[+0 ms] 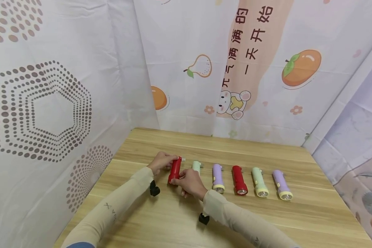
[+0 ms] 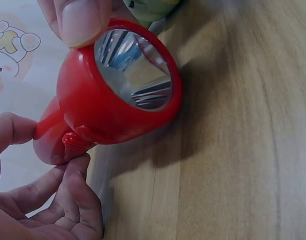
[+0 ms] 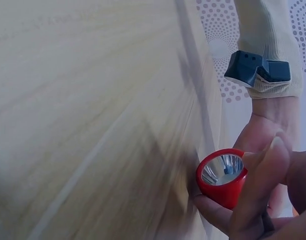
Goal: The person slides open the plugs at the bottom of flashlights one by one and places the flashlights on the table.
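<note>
A red flashlight point(image 1: 175, 170) lies at the left end of a row, with a small metal-looking tip sticking out near its tail. My left hand point(image 1: 162, 162) pinches the tail end between thumb and fingers. At the lamp end, my right hand point(image 1: 192, 182) grips the rim. The left wrist view shows the silvery reflector point(image 2: 138, 70) facing the camera and a ribbed red switch point(image 2: 75, 142) on the side. In the right wrist view, right fingers hold the red lamp head point(image 3: 223, 192) from the side. A mint green flashlight point(image 1: 196, 166) is partly hidden behind my right hand.
To the right stand in line a purple flashlight point(image 1: 217, 175), another red flashlight point(image 1: 239, 179), a green flashlight point(image 1: 259, 181) and a second purple one, lamp ends toward me. The wooden table point(image 1: 235, 220) meets printed curtains point(image 1: 179, 103) at its back and left.
</note>
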`<state>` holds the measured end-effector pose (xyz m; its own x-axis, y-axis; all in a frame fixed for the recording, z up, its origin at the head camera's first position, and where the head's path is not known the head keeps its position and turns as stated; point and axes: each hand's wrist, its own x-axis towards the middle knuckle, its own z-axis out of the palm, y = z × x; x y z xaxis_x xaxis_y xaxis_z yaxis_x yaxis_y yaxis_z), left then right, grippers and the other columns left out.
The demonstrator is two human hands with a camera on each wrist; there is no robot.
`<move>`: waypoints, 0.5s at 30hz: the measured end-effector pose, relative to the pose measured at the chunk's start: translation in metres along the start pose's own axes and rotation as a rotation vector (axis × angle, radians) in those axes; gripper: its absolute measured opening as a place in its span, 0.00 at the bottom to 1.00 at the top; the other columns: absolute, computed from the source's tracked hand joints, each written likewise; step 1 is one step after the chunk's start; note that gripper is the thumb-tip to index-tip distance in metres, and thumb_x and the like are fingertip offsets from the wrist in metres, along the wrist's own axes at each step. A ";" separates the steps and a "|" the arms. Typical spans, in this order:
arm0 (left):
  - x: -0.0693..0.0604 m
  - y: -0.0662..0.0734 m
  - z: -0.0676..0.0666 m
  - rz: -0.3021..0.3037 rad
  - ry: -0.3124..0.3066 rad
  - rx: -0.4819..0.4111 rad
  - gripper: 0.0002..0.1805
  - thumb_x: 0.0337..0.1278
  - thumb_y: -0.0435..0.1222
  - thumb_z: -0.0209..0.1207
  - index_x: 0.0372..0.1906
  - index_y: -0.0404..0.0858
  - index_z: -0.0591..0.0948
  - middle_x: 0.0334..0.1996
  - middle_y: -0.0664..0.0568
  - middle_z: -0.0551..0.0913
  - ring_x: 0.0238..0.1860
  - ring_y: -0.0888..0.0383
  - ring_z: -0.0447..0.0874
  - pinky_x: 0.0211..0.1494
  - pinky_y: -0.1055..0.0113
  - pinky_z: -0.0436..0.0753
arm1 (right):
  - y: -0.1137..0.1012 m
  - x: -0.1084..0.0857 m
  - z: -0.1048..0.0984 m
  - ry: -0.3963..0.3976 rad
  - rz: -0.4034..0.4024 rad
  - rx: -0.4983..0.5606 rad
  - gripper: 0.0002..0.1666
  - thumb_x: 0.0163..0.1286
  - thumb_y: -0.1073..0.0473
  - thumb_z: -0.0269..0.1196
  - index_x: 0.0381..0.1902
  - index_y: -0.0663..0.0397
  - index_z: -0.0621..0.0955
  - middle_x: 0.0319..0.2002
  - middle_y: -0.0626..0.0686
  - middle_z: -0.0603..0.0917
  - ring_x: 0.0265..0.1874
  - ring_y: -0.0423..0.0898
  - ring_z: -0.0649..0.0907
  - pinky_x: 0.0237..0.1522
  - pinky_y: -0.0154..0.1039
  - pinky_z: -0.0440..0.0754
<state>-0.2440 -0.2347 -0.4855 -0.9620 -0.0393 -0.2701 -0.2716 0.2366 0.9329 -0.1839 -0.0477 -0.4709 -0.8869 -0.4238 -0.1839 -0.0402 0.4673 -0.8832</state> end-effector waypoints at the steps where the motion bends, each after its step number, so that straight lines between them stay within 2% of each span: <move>1: 0.000 0.000 0.000 -0.001 0.002 0.002 0.18 0.65 0.44 0.65 0.43 0.31 0.88 0.36 0.46 0.88 0.35 0.55 0.85 0.41 0.65 0.84 | 0.000 0.000 0.000 -0.002 -0.003 -0.001 0.15 0.66 0.54 0.75 0.36 0.59 0.82 0.17 0.60 0.84 0.06 0.41 0.75 0.09 0.35 0.76; 5: 0.001 0.000 -0.001 -0.001 0.006 0.007 0.17 0.65 0.43 0.66 0.43 0.31 0.88 0.34 0.46 0.88 0.33 0.56 0.85 0.41 0.65 0.84 | 0.000 0.002 0.000 -0.004 -0.003 -0.012 0.14 0.66 0.54 0.74 0.36 0.59 0.83 0.17 0.59 0.83 0.06 0.41 0.74 0.08 0.34 0.73; 10: 0.003 -0.001 -0.002 0.009 -0.007 0.028 0.19 0.67 0.42 0.65 0.49 0.29 0.85 0.36 0.45 0.88 0.34 0.55 0.85 0.40 0.65 0.85 | 0.000 0.004 -0.001 -0.001 0.019 -0.041 0.15 0.65 0.52 0.75 0.36 0.57 0.84 0.16 0.53 0.79 0.08 0.40 0.70 0.10 0.33 0.66; 15: 0.005 -0.002 -0.001 0.004 -0.017 0.040 0.18 0.67 0.42 0.65 0.50 0.30 0.85 0.36 0.45 0.87 0.34 0.56 0.85 0.39 0.66 0.84 | 0.002 0.005 -0.002 -0.002 0.013 -0.086 0.15 0.65 0.50 0.75 0.34 0.56 0.84 0.14 0.48 0.76 0.09 0.40 0.70 0.10 0.33 0.67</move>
<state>-0.2478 -0.2368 -0.4884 -0.9624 -0.0222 -0.2706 -0.2661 0.2754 0.9238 -0.1894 -0.0476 -0.4726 -0.8868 -0.4183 -0.1963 -0.0675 0.5375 -0.8406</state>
